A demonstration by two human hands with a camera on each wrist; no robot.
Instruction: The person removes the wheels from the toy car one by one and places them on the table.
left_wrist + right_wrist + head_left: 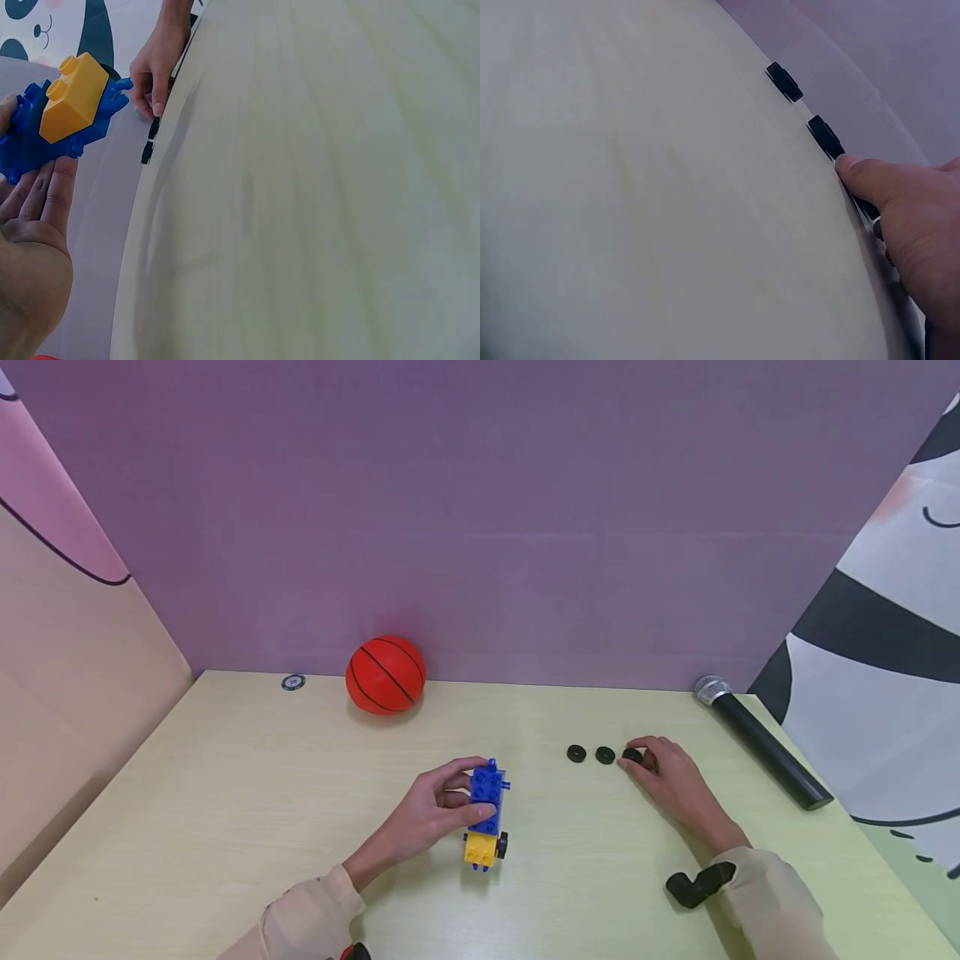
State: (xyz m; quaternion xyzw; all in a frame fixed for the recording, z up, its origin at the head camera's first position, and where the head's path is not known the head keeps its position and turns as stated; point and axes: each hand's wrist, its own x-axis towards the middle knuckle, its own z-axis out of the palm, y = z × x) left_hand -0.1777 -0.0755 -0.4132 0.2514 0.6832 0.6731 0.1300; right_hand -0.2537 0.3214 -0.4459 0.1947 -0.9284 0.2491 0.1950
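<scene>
My left hand (pixel 423 818) grips a toy block car (pixel 487 800) by its sides, thumb across the blue part. The yellow block (pixel 75 97) forms its near end, and blue axle pegs stick out. One black wheel (pixel 502 845) is fitted at that end's right side. My right hand (pixel 675 785) pinches a loose black wheel (pixel 632 755) between thumb and fingers, low at the tabletop. In the right wrist view the thumb covers part of that wheel. Left of it, two more wheels (pixel 576 753) lie flat in a row.
A red toy basketball (pixel 386 675) sits at the back edge of the table (pixel 225 793), with a small round chip (pixel 293 682) left of it. On the right lies a black microphone (pixel 765 743), beyond my right hand. A purple wall (pixel 480 527) rises behind the table.
</scene>
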